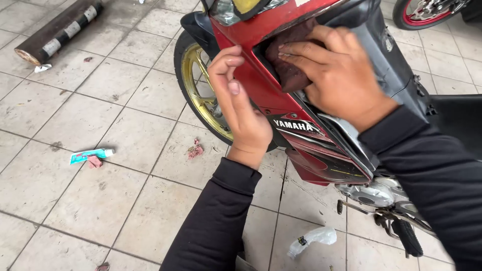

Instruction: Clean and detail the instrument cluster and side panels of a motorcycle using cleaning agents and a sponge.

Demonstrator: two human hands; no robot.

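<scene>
Tiled floor bears a tube, crumpled plastic and a motorcycle.

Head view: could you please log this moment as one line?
left hand: braces red motorcycle fairing panel | right hand: presses dark red cloth on panel

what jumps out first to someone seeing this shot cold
A red motorcycle fairing fills the upper middle, with the right hand pressing a dark red cloth against it. The left hand steadies the panel's edge, in front of the gold front wheel. On the tiled floor at left lies a small teal tube.
</scene>
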